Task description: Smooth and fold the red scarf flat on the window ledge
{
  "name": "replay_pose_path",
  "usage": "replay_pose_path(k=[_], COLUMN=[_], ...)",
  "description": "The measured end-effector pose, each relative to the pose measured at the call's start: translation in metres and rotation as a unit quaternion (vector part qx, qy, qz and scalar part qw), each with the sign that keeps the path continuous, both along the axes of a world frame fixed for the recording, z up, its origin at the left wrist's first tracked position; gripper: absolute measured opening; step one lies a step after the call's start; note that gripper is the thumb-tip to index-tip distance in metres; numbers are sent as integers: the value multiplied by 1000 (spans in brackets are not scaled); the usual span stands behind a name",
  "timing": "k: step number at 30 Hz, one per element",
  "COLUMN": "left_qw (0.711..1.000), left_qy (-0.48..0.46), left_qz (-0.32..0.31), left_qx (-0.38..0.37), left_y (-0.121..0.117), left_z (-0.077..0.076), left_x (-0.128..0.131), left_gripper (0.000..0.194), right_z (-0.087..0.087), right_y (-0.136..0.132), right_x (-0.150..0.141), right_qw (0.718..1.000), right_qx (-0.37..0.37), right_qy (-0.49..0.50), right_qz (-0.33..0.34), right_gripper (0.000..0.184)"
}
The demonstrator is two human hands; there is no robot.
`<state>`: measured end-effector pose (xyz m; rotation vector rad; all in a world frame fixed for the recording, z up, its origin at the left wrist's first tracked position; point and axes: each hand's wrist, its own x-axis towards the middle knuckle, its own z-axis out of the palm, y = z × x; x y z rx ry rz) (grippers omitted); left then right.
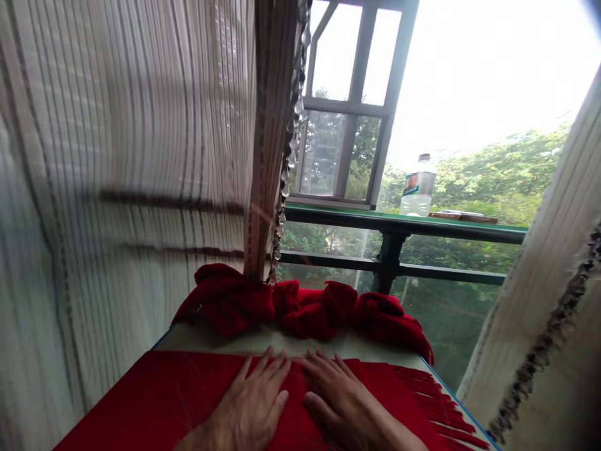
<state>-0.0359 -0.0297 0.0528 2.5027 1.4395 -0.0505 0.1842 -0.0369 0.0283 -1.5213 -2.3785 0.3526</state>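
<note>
A red fringed scarf lies spread flat over a pale table, its fringe hanging toward the right edge. My left hand rests palm down on the scarf, fingers stretched out to its far edge. Beside it, my right hand also lies flat on the cloth with fingers extended. The two hands are close together but apart, thumbs facing each other. Behind them, a bunched red cloth is heaped along the table's far end.
Striped sheer curtains with a bead trim hang at the left, and another curtain hangs at the right. Beyond the table, a dark green railing carries a plastic bottle and a flat brown item. A window frame stands there.
</note>
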Motion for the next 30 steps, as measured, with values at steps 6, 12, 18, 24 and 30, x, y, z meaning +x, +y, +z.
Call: replay_pose_path(k=[6, 12, 18, 24, 30], left_qw=[999, 999, 991, 986, 974], left_qy=[-12, -19, -79, -16, -63], left_qz=[15, 9, -59, -116, -215], left_qx=[35, 30, 88, 116, 21], left_y=[9, -1, -14, 5, 10], left_z=[-2, -1, -12, -48, -56], left_x=[8, 6, -9, 5, 3], left_gripper=[61, 63, 53, 24, 36], right_z=[-6, -13, -17, -15, -11], right_y=[8, 11, 14, 14, 12], right_x=[-1, 2, 6, 7, 10], right_qw=[999, 1000, 1000, 999, 998], right_qx=[-33, -29, -27, -39, -54], right_qy=[3, 8, 13, 10, 8], right_qz=[-2, -4, 9, 2, 10], right_gripper=[65, 65, 65, 66, 64])
